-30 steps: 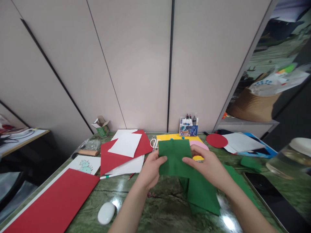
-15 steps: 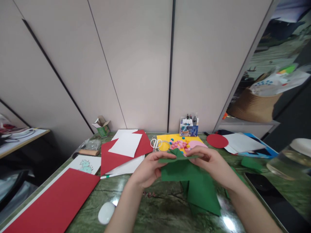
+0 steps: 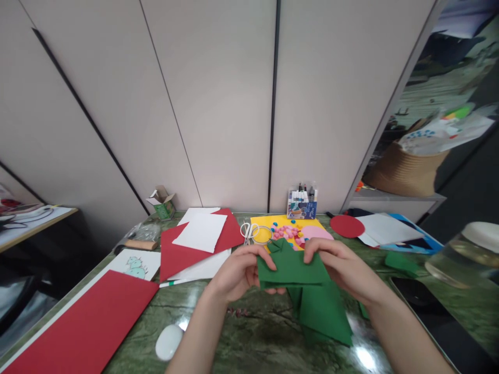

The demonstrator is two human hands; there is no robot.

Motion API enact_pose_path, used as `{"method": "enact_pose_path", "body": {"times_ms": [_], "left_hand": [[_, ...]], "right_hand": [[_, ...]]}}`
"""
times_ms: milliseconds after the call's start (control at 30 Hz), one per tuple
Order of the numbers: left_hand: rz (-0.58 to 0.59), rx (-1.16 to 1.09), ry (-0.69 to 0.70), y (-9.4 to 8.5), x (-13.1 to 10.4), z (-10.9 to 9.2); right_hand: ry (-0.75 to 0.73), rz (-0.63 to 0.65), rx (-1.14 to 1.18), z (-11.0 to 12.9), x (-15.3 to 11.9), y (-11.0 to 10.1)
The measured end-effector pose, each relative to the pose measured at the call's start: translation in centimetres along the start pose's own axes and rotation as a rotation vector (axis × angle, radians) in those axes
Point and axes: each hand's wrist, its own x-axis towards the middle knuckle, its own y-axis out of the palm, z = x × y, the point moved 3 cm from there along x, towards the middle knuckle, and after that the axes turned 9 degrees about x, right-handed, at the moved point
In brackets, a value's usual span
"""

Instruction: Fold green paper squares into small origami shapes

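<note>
Fairly bright, even lt on wall panels (image 3: pixel 218 104); white glare spots on glossy worktop (image 3: pixel 268 340), strongest btm R. Far L v. dark. Wide-angle distort. at edges; jar (image 3: pixel 456 259) at R edge a bit blurry.

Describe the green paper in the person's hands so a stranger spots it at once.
Over the marbled green table, find the left hand and the right hand. Between them is a folded green paper. Unlike the other green pieces nearby, it is gripped by both hands.
</note>
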Motion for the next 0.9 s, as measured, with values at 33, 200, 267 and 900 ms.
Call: {"method": "enact_pose_path", "body": {"times_ms": [33, 200, 267, 900], "left_hand": [[0.008, -0.018, 0.012, 0.0, 0.0, -0.1], [-0.129, -0.198, 0.092, -0.1, 0.4, -0.6], [-0.273, -0.300, 0.171, -0.2, 0.7, -0.4], [-0.471, 0.032, 0.341, 0.1, 1.4, 0.5]], "right_hand": [[0.005, -0.003, -0.002, -0.1, 0.0, 0.0], [-0.046, -0.162, -0.023, -0.5, 0.2, 0.3], [-0.086, -0.250, -0.036, -0.5, 0.2, 0.6], [-0.281, -0.058, -0.283, 0.2, 0.1, 3.0]]}}
